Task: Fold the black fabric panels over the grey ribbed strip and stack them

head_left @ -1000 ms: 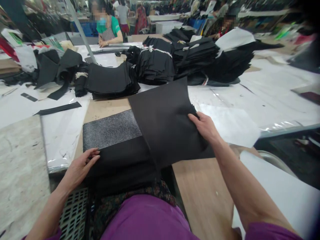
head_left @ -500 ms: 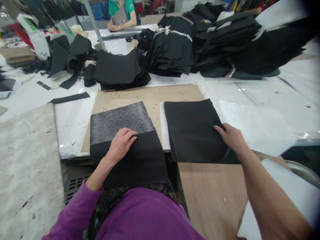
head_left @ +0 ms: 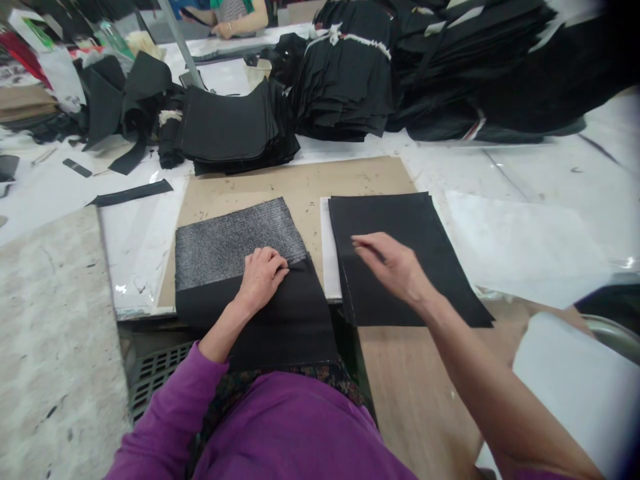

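Note:
On the left lies a black sheet (head_left: 295,327) of fabric-like material, its near part hanging past the table edge. Along its upper edge shows a grey speckled piece (head_left: 230,243). My left hand (head_left: 260,277) is on the seam between the two, with curled fingers gripping the black sheet's edge, which puckers slightly there. To the right is a stack of black sheets (head_left: 420,220), partly over the table edge. Above that stack is my right hand (head_left: 393,267), thumb and fingertips drawn together in a pinch with nothing visible between them.
Tan board (head_left: 350,175) lies under the pieces. Behind it are a black sheet stack (head_left: 225,127), a tied black bundle (head_left: 345,80) and larger black piles (head_left: 500,87). A wooden board (head_left: 415,393) is at front right. A co-worker's hands (head_left: 225,28) are at the far side.
My right hand has left the right edge of the right stack and moved left over it. My left hand has slid slightly right along the black sheet's edge.

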A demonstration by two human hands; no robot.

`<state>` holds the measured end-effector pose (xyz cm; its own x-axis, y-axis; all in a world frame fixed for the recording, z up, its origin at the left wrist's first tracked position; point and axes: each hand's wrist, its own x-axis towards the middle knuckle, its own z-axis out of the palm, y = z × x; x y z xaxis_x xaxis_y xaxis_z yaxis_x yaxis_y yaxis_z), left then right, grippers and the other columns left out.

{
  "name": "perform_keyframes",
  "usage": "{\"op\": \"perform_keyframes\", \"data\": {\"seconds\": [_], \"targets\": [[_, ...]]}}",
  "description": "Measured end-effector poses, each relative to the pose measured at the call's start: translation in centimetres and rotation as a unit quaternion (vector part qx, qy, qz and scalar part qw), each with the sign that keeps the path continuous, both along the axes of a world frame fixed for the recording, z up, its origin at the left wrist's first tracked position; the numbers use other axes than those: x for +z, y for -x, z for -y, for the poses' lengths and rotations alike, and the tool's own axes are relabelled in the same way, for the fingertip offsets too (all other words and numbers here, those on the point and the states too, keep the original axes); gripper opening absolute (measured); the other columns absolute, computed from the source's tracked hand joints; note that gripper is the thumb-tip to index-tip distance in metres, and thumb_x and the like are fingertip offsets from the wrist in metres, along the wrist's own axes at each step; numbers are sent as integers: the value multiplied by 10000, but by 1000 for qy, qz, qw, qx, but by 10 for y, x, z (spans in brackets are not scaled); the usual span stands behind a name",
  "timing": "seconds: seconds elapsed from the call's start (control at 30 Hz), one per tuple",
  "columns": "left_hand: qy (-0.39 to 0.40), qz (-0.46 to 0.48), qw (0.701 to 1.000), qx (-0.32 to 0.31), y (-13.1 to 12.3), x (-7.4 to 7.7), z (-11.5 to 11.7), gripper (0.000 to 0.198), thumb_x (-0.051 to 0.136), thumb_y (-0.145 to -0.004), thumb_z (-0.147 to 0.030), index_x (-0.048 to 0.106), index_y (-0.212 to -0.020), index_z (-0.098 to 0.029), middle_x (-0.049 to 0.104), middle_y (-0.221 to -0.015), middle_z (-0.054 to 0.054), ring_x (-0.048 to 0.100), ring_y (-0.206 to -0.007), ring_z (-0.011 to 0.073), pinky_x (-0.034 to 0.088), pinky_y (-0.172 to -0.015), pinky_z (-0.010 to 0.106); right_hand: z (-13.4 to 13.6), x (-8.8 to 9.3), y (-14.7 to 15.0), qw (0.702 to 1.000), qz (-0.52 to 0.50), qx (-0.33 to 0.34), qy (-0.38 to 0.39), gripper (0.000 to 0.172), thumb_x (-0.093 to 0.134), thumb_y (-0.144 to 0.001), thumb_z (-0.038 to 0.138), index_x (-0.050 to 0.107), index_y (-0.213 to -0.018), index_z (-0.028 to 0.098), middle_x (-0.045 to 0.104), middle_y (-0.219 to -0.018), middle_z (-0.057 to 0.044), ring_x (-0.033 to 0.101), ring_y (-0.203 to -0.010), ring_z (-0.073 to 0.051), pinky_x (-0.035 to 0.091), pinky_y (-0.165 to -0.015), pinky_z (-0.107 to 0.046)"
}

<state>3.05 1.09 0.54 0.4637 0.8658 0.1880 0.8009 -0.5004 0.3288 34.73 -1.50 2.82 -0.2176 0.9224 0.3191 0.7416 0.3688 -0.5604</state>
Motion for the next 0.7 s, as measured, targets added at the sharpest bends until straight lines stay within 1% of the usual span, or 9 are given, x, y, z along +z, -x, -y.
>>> {"op": "perform_keyframes", "data": {"seconds": [0.07,0.1,0.17,0.3,0.4,0.47,0.57,0.63,0.7], "targets": [[-20,-2,1000,-20,1,0,2,37,608,-955,-257,630,-957,-228,607,-1079,52,511,-1043,230,388,-910,407,-7,-3,43,992,-33,117,29,344,450,-1016,304,557,-1342,318,645,-1273,-58,597,-1184,-240,501,-1031,-453],[-33,-4,999,-34,1,0,3,46,582,-967,-246,623,-973,-225,613,-1093,57,514,-1051,231,386,-923,414,-11,-6,60,986,-33,157,37,361,461,-1011,296,539,-1362,327,634,-1297,-55,578,-1215,-241,486,-1055,-465],[-60,-7,996,-70,3,-2,5,89,523,-990,-224,611,-1004,-220,632,-1110,65,527,-1063,229,376,-956,428,-17,-15,84,979,-21,196,44,395,508,-990,286,518,-1383,320,618,-1309,-66,553,-1235,-253,467,-1072,-489],[-86,-19,989,-121,7,-8,5,157,433,-1024,-212,590,-1023,-205,666,-1071,61,561,-995,200,363,-981,420,-23,-24,105,982,9,185,34,442,608,-924,251,536,-1359,281,597,-1236,-98,539,-1163,-285,492,-1010,-494],[-87,-41,987,-127,9,-9,3,190,397,-1039,-226,582,-1015,-191,673,-1022,59,558,-943,191,362,-975,406,-23,-21,111,989,37,143,2,489,631,-887,206,543,-1364,275,555,-1229,-122,514,-1130,-316,488,-975,-506],[-87,-56,984,-142,11,-9,2,219,373,-1047,-227,585,-1007,-188,673,-1001,59,553,-942,190,365,-974,393,-24,-20,113,986,53,154,-16,478,614,-892,195,553,-1359,278,558,-1237,-120,505,-1119,-322,466,-978,-512],[-91,-59,975,-192,17,-8,1,247,351,-1053,-206,595,-1016,-196,685,-1040,50,554,-969,178,364,-995,372,-30,-24,111,975,75,210,-22,312,581,-923,226,634,-1227,274,608,-1164,-93,521,-1065,-300,448,-957,-499],[-91,-48,971,-215,21,-8,1,254,347,-1054,-190,600,-1042,-201,692,-1079,38,558,-992,171,364,-1007,362,-35,-27,107,975,91,200,-18,166,620,-916,310,682,-1060,256,618,-1075,-90,527,-1002,-292,456,-902,-485],[-85,-36,972,-217,22,-10,2,258,346,-1054,-184,601,-1090,-204,696,-1088,36,564,-1008,167,375,-1002,354,-36,-29,103,980,105,168,-15,152,674,-882,394,678,-914,245,608,-1012,-92,525,-959,-293,461,-852,-475]]}}
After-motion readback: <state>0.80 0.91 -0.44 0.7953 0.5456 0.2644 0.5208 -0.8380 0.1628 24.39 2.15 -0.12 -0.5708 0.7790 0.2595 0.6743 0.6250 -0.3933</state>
